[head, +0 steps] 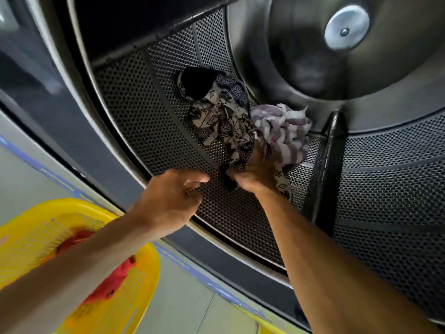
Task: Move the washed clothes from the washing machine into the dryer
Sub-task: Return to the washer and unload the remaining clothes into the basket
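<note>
We are seeing the drum [149, 121] lying wide open at its mouth, with bare perforated wall on the near side and to the right offering free passage for a hand. A dark raised rib [330, 165] is jutting from the wall just right of the patterned cloth [224, 124] and striped cloth [286, 133]. Outside, the yellow basket [134, 302] is crowding the lower left beneath the left forearm [72, 268].

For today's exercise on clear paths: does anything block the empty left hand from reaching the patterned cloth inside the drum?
Nothing visible does. The left hand hangs at the drum's rim with only bare perforated drum wall between it and the patterned cloth. The right hand already grips that cloth's lower end, beside a purple striped cloth.
</note>
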